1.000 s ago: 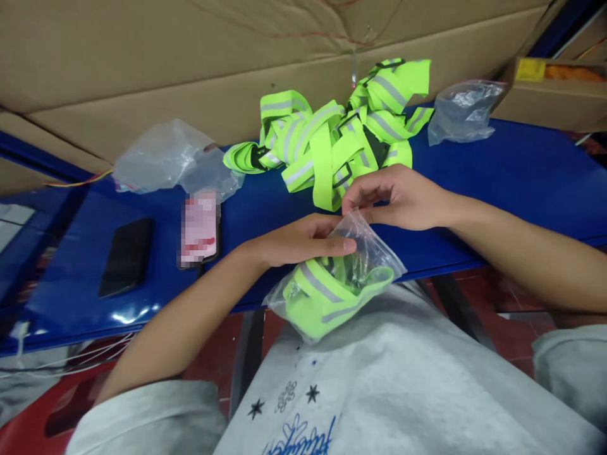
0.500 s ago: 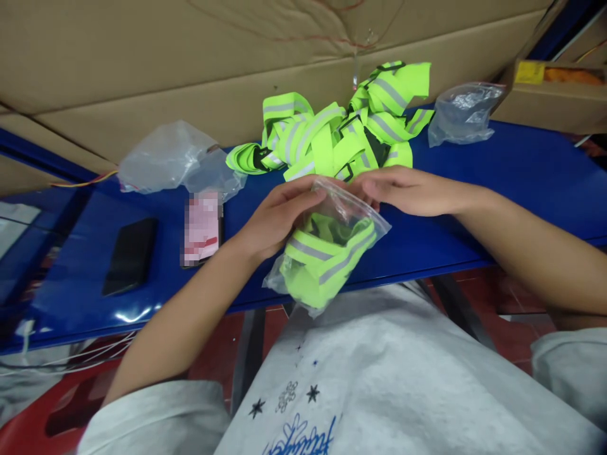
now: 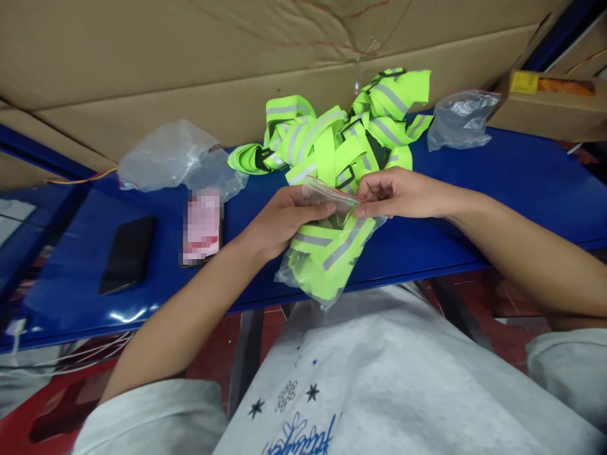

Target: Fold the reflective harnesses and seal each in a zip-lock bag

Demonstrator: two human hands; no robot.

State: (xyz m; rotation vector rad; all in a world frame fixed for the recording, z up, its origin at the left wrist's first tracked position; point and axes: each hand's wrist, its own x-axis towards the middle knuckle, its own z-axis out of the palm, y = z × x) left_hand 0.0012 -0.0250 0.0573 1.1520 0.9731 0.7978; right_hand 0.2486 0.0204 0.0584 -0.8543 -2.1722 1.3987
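A clear zip bag (image 3: 303, 278) hangs between my hands at the table's front edge. Inside it lies a folded neon yellow-green reflective strap (image 3: 315, 268) with grey stripes. My left hand (image 3: 289, 218) grips the bag's upper left, thumb across its front and the other fingers hidden behind. Pinched at the bag's upper right edge, near the red zip line, are the thumb and fingers of my right hand (image 3: 391, 193). Just behind the hands is a heap of the same reflective straps (image 3: 327, 139) with black buckles.
Empty-looking clear bags (image 3: 165, 155) lie at left, and another clear bag (image 3: 458, 120) is at right. A lit phone (image 3: 203, 227) and a black phone-like object (image 3: 128, 256) rest on the blue table (image 3: 516, 183). Cardboard (image 3: 190, 57) lines the back; an open carton (image 3: 550, 110) stands far right.
My right hand has come forward from behind the bag's top and now pinches its right edge. The left thumb lies further across the bag, which has shifted slightly right.
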